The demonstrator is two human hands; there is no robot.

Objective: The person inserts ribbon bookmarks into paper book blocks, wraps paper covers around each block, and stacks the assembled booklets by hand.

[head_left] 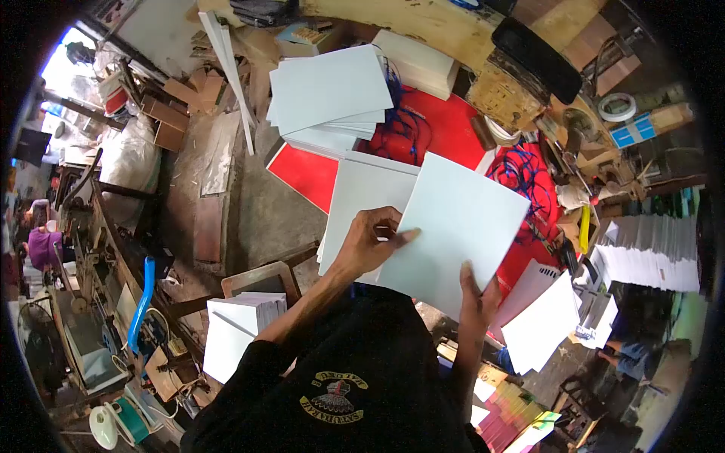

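A blank white paper sheet (457,226) is tilted in front of me, above the red table; whether more sheets lie beneath it I cannot tell. My left hand (370,240) is closed at its left edge, thumb on top and fingers curled. My right hand (478,294) grips the lower right edge, thumb on the face and the other fingers mostly hidden underneath. Behind my left hand, partly covered by the held paper, lies another white stack (362,189). Farther off, a fanned pile of white sheets (330,89) rests on the table's far left part.
Tangled blue cord (521,177) lies on the red tabletop (445,124). A wooden block (510,94) and a tape roll (617,107) are at the far right. Loose white sheets (540,325) are at my right, a tall paper stack (653,253) beyond. More paper (226,351) sits on a chair at left.
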